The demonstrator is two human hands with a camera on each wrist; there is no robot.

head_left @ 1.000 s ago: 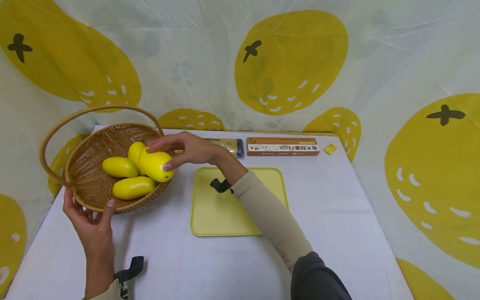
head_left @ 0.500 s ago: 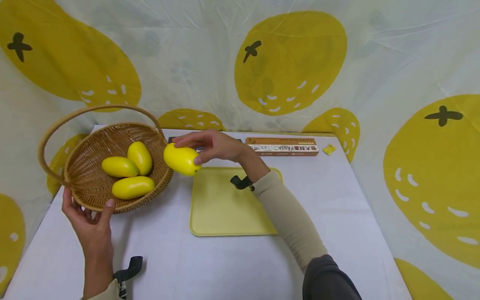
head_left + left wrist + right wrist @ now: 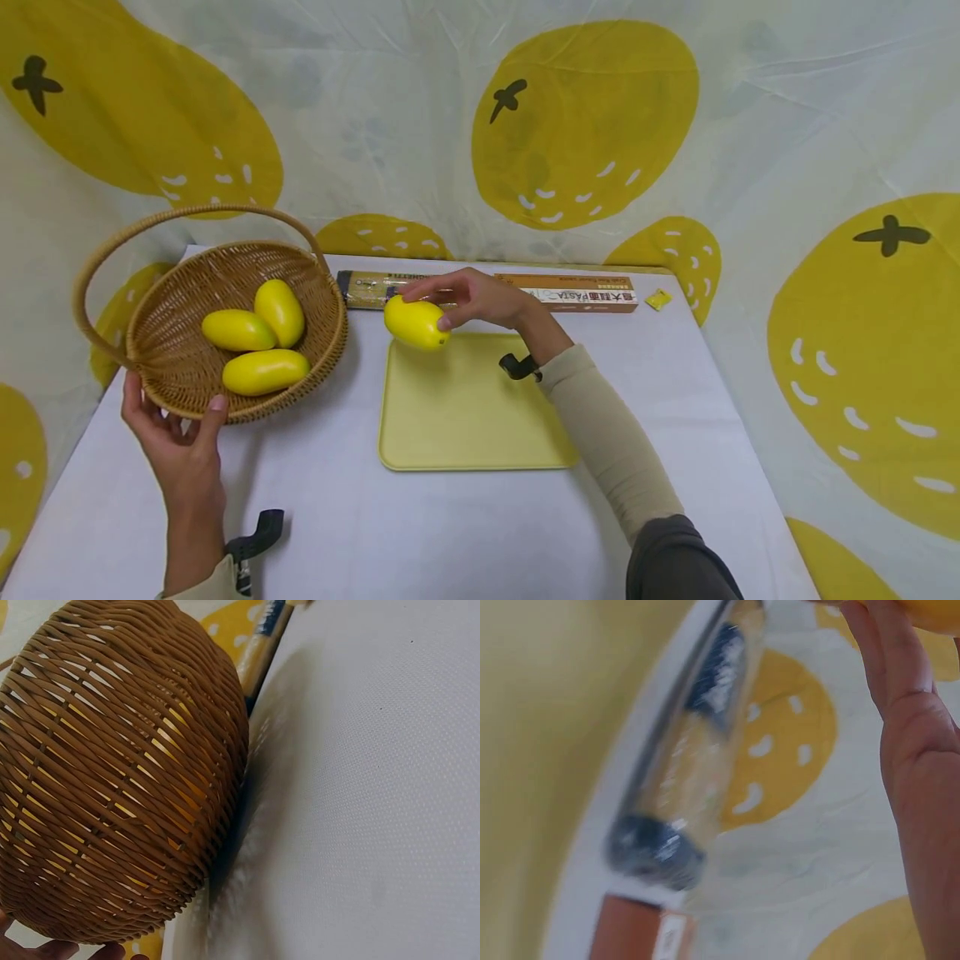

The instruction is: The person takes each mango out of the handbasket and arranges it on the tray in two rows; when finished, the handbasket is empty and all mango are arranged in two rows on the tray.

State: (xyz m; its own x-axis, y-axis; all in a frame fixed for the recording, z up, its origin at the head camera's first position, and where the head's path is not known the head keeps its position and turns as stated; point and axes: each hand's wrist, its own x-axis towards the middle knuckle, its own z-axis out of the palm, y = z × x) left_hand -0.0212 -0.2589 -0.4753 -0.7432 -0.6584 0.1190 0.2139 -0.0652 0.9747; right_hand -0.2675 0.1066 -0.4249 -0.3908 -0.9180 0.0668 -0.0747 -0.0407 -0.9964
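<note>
In the head view my left hand (image 3: pixel 180 446) grips the near rim of a wicker basket (image 3: pixel 168 296), thumb over the rim. The basket tilts toward me, its tall handle arching at the back. Three yellow mangoes lie inside: a left one (image 3: pixel 237 330), a back one (image 3: pixel 279 312) and a front one (image 3: pixel 265 372). My right hand (image 3: pixel 480 298) pinches a fourth mango (image 3: pixel 412 322) between thumb and fingers, above the far left corner of a yellow tray (image 3: pixel 472 408). In the left wrist view, the basket's woven underside (image 3: pixel 120 772) hides the mangoes except for yellow glimpses.
Behind the tray lie a spaghetti packet (image 3: pixel 367 289), partly hidden by my right hand, and a brown-and-white pasta box (image 3: pixel 585 294). A small yellow wrapped piece (image 3: pixel 659 299) sits at the back right. A fruit-print cloth (image 3: pixel 420 100) hangs behind the white table (image 3: pixel 675 450).
My right hand has lifted one mango out of the basket and carried it right, over the tray's far left corner. The left hand stays on the basket rim.
</note>
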